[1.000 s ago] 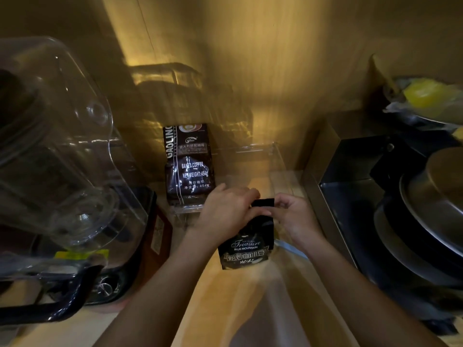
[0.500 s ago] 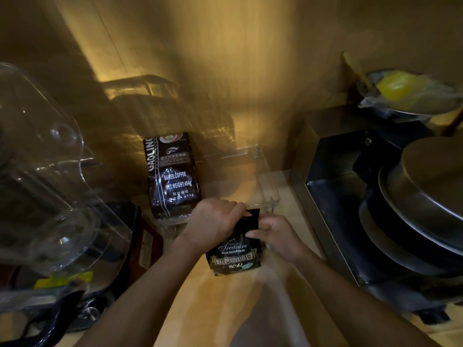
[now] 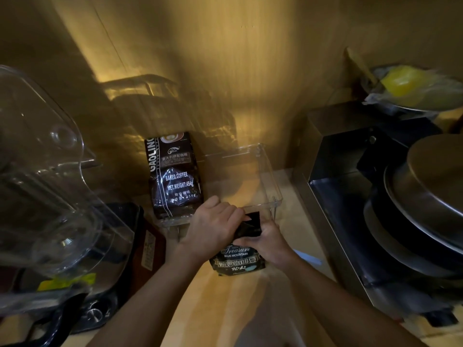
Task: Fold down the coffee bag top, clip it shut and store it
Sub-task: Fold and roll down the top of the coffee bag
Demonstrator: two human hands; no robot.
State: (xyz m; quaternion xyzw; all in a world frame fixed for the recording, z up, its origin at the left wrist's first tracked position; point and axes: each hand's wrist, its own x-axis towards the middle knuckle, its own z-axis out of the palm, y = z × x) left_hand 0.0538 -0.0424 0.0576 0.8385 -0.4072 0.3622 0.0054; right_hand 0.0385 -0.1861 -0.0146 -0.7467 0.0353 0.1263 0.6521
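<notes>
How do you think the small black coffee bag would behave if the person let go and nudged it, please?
The small black coffee bag looks soft: its top creases under the left hand and right hand, so it probably flops. Standing narrow on the wooden counter, it may tip.

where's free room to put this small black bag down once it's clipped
Free: the clear plastic tray right of the brown Gaolin coffee bag, and bare wooden counter between the forearms. Crowded: clear blender jug on the left, stacked metal pans on the right.

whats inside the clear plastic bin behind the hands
A brown Gaolinc baked coffee bag stands in the clear bin's left side; the right side looks empty. The left hand covers part of the front wall.
</notes>
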